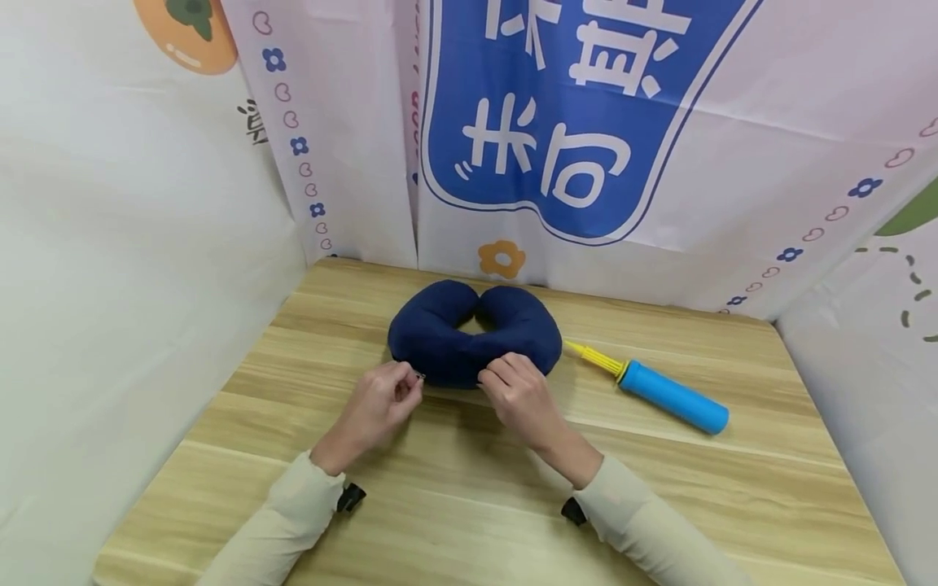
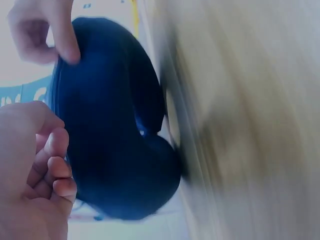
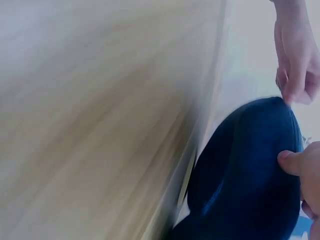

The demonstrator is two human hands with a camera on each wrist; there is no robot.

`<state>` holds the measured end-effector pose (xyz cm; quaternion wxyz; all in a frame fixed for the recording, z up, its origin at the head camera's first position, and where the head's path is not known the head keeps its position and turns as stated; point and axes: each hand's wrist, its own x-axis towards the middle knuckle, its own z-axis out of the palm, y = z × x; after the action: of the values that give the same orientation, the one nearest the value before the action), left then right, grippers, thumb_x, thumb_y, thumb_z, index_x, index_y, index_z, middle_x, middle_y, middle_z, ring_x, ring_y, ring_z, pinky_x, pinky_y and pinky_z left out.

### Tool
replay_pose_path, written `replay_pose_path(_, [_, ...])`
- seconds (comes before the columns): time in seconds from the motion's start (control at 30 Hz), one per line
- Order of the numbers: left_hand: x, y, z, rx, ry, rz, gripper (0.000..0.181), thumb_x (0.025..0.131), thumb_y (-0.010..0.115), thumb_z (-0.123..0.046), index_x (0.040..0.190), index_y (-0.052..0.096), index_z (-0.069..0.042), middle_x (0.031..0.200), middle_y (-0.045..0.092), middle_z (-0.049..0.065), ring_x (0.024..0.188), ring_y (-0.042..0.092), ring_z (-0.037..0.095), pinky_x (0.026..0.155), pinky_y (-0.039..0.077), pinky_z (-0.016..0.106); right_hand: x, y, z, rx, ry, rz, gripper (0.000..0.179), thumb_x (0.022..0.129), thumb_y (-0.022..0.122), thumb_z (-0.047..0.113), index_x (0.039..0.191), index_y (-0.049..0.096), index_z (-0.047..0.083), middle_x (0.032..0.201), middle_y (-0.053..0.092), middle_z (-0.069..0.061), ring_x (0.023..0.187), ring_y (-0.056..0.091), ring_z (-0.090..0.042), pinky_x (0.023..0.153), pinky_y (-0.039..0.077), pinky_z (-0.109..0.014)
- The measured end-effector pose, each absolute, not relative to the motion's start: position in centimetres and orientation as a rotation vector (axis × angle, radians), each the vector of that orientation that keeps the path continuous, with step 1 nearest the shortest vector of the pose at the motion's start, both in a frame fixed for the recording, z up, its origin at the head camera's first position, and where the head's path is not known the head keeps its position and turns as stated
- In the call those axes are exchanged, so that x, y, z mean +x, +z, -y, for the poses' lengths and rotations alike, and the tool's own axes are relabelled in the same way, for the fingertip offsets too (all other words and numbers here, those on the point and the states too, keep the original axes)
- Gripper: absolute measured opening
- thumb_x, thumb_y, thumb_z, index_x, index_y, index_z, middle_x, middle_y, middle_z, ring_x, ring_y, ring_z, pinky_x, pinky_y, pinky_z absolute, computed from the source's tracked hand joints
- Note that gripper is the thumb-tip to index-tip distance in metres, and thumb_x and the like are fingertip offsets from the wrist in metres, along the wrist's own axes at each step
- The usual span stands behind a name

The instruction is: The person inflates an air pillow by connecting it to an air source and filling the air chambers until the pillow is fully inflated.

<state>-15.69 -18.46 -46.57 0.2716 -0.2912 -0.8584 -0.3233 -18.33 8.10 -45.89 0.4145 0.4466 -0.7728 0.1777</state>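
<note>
A navy U-shaped neck pillow (image 1: 440,338) lies on the wooden table, its opening facing the far wall. At its near left edge my left hand (image 1: 375,403) pinches a small metallic zipper pull (image 1: 421,376) between thumb and index finger. The other fingers of that hand (image 2: 37,165) curl loosely in the left wrist view. My right hand (image 1: 520,399) grips the near edge right of the middle. In the right wrist view its thumb (image 3: 290,162) presses on the fabric, while the fingers behind the pillow are mostly hidden.
Right of the pillow lies a blue hand pump (image 1: 674,396) with a yellow nozzle (image 1: 597,358), the tip close to the pillow's side. Printed white cloth walls (image 1: 359,163) enclose the wooden table (image 1: 454,521) at the back and both sides.
</note>
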Motion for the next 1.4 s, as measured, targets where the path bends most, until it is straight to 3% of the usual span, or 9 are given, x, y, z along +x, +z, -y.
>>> replay_pose_path(0.2, [-15.8,-46.7,21.4,-0.636,-0.895,2.35,0.032,0.081,0.077,0.012,0.069,0.061,-0.012,0.065,0.06,-0.004,0.06,0.05,0.001,0.053,0.04,0.011,-18.8,-46.2,-10.1,1.184,0.506,1.973,0.013,0.085,0.085,0.003,0.089,0.073,0.005,0.088,0.071,-0.005,0.083,0.064,-0.02,0.079,0.056,-0.034])
replay_pose_path(0.5, [-16.2,-47.1,21.8,-0.514,-0.9,2.648,0.027,0.091,0.076,-0.001,0.071,0.064,-0.015,0.066,0.063,-0.006,0.057,0.048,-0.001,0.054,0.044,0.016,-18.9,-47.8,-10.7,1.28,0.469,2.032,0.011,0.084,0.086,0.005,0.089,0.076,0.009,0.089,0.071,0.0,0.083,0.066,-0.016,0.078,0.057,-0.029])
replay_pose_path(0.63, [-16.4,-46.7,22.3,-0.479,-0.985,2.827,0.019,0.097,0.075,-0.011,0.079,0.069,-0.012,0.073,0.069,-0.003,0.062,0.055,0.002,0.059,0.05,0.019,-18.6,-47.4,-11.8,1.313,0.519,2.126,0.018,0.08,0.091,0.009,0.093,0.079,0.009,0.093,0.073,0.0,0.087,0.067,-0.016,0.079,0.057,-0.029])
replay_pose_path(0.73, [-16.9,-46.3,23.2,-0.413,-1.101,2.92,0.014,0.102,0.072,-0.019,0.094,0.075,-0.008,0.087,0.076,0.002,0.076,0.067,0.009,0.069,0.058,0.025,-18.3,-46.5,-13.1,1.283,0.611,2.223,0.023,0.081,0.092,0.012,0.099,0.079,0.008,0.098,0.075,-0.002,0.09,0.069,-0.017,0.079,0.06,-0.029])
replay_pose_path(0.93, [-20.1,-45.7,24.7,-0.235,-1.298,2.945,0.035,0.108,0.062,-0.026,0.127,0.07,0.002,0.118,0.076,0.02,0.107,0.074,0.033,0.088,0.063,0.042,-18.8,-44.6,-16.2,0.943,0.838,2.576,0.026,0.094,0.082,0.023,0.112,0.079,0.004,0.107,0.079,-0.008,0.099,0.075,-0.024,0.086,0.064,-0.042])
replay_pose_path(1.13, [-23.8,-45.5,24.5,-0.028,-1.643,2.91,0.051,0.111,0.054,-0.034,0.145,0.057,0.004,0.137,0.065,0.026,0.127,0.066,0.039,0.105,0.057,0.05,-20.0,-44.2,-18.8,0.474,1.097,2.899,0.039,0.103,0.07,0.036,0.125,0.074,0.004,0.116,0.078,-0.013,0.104,0.075,-0.029,0.086,0.064,-0.045])
replay_pose_path(1.27, [-25.2,-45.8,24.0,0.071,-1.828,2.843,0.052,0.112,0.052,-0.034,0.143,0.057,0.007,0.136,0.064,0.025,0.126,0.066,0.035,0.112,0.053,0.049,-20.6,-45.1,-19.6,0.236,1.305,2.98,0.049,0.105,0.065,0.045,0.129,0.072,0.003,0.119,0.077,-0.017,0.106,0.076,-0.03,0.084,0.064,-0.043])
replay_pose_path(1.4, [-26.0,-46.3,23.3,0.115,-1.916,2.808,0.053,0.112,0.052,-0.037,0.138,0.059,0.009,0.124,0.069,0.015,0.11,0.07,0.022,0.108,0.056,0.043,-21.0,-46.2,-19.5,0.022,1.642,2.967,0.06,0.104,0.062,0.054,0.136,0.068,0.003,0.122,0.077,-0.017,0.11,0.075,-0.03,0.092,0.063,-0.042])
